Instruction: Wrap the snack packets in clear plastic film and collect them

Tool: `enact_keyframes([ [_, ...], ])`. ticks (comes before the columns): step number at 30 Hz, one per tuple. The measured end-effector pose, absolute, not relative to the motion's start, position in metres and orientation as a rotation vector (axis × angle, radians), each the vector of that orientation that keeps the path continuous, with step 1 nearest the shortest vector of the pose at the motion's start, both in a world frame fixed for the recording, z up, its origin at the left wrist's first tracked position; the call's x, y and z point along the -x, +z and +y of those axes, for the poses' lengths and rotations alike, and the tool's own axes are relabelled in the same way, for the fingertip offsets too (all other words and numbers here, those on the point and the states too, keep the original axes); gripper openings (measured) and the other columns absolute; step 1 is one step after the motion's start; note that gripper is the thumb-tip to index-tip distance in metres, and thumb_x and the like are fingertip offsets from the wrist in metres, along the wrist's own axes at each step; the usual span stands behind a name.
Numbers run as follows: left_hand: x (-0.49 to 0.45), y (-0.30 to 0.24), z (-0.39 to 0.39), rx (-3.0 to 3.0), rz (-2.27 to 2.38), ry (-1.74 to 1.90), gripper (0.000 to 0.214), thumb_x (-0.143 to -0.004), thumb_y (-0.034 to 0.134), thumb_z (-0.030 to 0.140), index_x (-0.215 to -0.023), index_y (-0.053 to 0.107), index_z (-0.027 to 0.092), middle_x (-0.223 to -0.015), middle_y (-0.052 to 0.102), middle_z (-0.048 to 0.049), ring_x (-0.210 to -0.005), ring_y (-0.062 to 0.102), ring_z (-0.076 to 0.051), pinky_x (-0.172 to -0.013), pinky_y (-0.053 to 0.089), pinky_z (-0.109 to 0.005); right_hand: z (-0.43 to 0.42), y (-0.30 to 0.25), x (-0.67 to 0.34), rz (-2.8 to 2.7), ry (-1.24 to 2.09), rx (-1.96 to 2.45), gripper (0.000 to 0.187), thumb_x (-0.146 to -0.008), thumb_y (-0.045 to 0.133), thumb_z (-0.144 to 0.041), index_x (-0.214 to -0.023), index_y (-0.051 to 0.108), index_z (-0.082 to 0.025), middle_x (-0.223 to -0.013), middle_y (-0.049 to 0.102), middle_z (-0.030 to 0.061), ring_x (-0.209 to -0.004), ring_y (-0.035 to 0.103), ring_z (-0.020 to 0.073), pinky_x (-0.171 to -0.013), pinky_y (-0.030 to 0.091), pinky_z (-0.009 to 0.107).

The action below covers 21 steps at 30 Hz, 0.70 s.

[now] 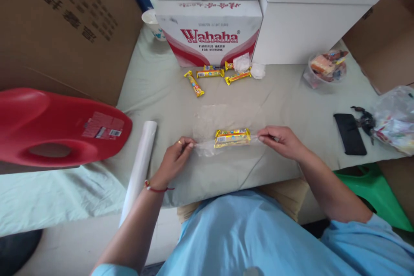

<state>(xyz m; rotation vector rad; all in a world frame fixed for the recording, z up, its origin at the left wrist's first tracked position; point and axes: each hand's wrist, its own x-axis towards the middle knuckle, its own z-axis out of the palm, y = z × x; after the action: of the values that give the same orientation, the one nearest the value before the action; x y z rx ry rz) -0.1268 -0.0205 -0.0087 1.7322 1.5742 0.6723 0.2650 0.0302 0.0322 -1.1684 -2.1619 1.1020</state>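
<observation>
Between my hands a sheet of clear plastic film (pixel 207 123) lies on the cloth-covered table. Yellow-wrapped snack bars (pixel 232 137), side by side, rest on its near part. My left hand (pixel 179 155) pinches the film at its left end, thumb against fingers. At the opposite end my right hand (pixel 281 140) pinches a gathered bit of the film, just right of the bars. Farther back lie several more yellow snack bars (pixel 210 73), some next to crumpled white wads (pixel 242 63).
A white roll (pixel 139 168) lies left of my left arm, beside a large red jug (pixel 64 127). Behind stand a Wahaha carton (pixel 210 34) and white boxes. To the right are a tub of snacks (pixel 326 69), a black phone (pixel 350 133), keys and a plastic bag (pixel 396 120).
</observation>
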Motion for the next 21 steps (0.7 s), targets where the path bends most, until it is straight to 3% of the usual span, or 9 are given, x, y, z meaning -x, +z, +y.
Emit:
enact_keyframes([
  [4, 0.116, -0.010, 0.008, -1.546, 1.749, 0.658, 0.030, -0.096, 0.048, 0.045, -0.092, 0.065, 0.021, -0.078, 0.070, -0.0013, -0.071, 0.062, -0.019, -0.070, 0.048, -0.031, 0.064, 0.012, -0.256, -2.027, 1.190, 1.417, 0.042, -0.099, 0.053, -0.055, -0.099, 0.074, -0.018, -0.071, 0.064, -0.0008, -0.062, 0.053, 0.0135, -0.058, 0.038, 0.024],
  [7, 0.111, -0.011, 0.019, -1.388, 1.982, 0.797, 0.026, -0.092, 0.053, 0.041, -0.101, 0.066, 0.020, -0.088, 0.072, -0.0026, -0.068, 0.060, -0.018, -0.067, 0.046, -0.032, 0.076, -0.006, -0.253, -2.088, 0.997, 1.647, 0.036, -0.096, 0.054, -0.045, -0.106, 0.074, -0.018, -0.070, 0.065, -0.0002, -0.062, 0.055, 0.0148, -0.060, 0.038, 0.025],
  [11, 0.106, -0.001, -0.001, -1.277, 2.366, 1.297, 0.020, -0.090, 0.054, 0.024, -0.106, 0.065, 0.021, -0.106, 0.069, -0.0066, -0.081, 0.062, -0.020, -0.077, 0.051, -0.036, 0.081, -0.002, -0.258, -2.224, 0.565, 1.819, 0.034, -0.097, 0.053, -0.035, -0.117, 0.075, -0.018, -0.094, 0.075, 0.0087, -0.079, 0.064, 0.0209, -0.072, 0.045, 0.030],
  [15, 0.080, 0.017, -0.044, -1.811, 2.270, 1.620, 0.019, -0.090, 0.053, 0.011, -0.093, 0.065, 0.025, -0.096, 0.067, -0.0059, -0.100, 0.064, -0.025, -0.095, 0.050, -0.045, 0.097, 0.016, -0.251, -2.290, 0.371, 1.714, 0.036, -0.102, 0.048, -0.034, -0.117, 0.075, -0.015, -0.107, 0.074, 0.0154, -0.098, 0.066, 0.0285, -0.087, 0.050, 0.039],
  [17, 0.056, 0.023, -0.056, -2.291, 1.787, 1.388, 0.025, -0.092, 0.052, 0.010, -0.097, 0.069, 0.028, -0.095, 0.073, -0.0038, -0.099, 0.067, -0.024, -0.095, 0.050, -0.044, 0.109, 0.019, -0.235, -2.386, 0.380, 1.605, 0.038, -0.102, 0.049, -0.031, -0.126, 0.073, -0.014, -0.117, 0.073, 0.0174, -0.110, 0.064, 0.0317, -0.097, 0.050, 0.042],
  [19, 0.030, 0.023, -0.054, -2.440, 1.581, 1.054, 0.038, -0.094, 0.049, 0.010, -0.117, 0.072, 0.029, -0.115, 0.078, -0.0049, -0.114, 0.067, -0.025, -0.100, 0.047, -0.045, 0.120, 0.015, -0.213, -2.510, 0.416, 1.515, 0.045, -0.100, 0.054, -0.029, -0.140, 0.065, -0.013, -0.132, 0.069, 0.0191, -0.121, 0.060, 0.0337, -0.106, 0.047, 0.045],
  [21, 0.009, 0.019, -0.042, -2.387, 1.604, 0.758, 0.052, -0.095, 0.045, 0.010, -0.137, 0.068, 0.029, -0.137, 0.074, -0.0066, -0.132, 0.061, -0.027, -0.108, 0.043, -0.047, 0.128, 0.009, -0.190, -2.600, 0.439, 1.515, 0.058, -0.098, 0.060, -0.029, -0.153, 0.054, -0.011, -0.143, 0.064, 0.0214, -0.128, 0.056, 0.0353, -0.110, 0.045, 0.047],
])
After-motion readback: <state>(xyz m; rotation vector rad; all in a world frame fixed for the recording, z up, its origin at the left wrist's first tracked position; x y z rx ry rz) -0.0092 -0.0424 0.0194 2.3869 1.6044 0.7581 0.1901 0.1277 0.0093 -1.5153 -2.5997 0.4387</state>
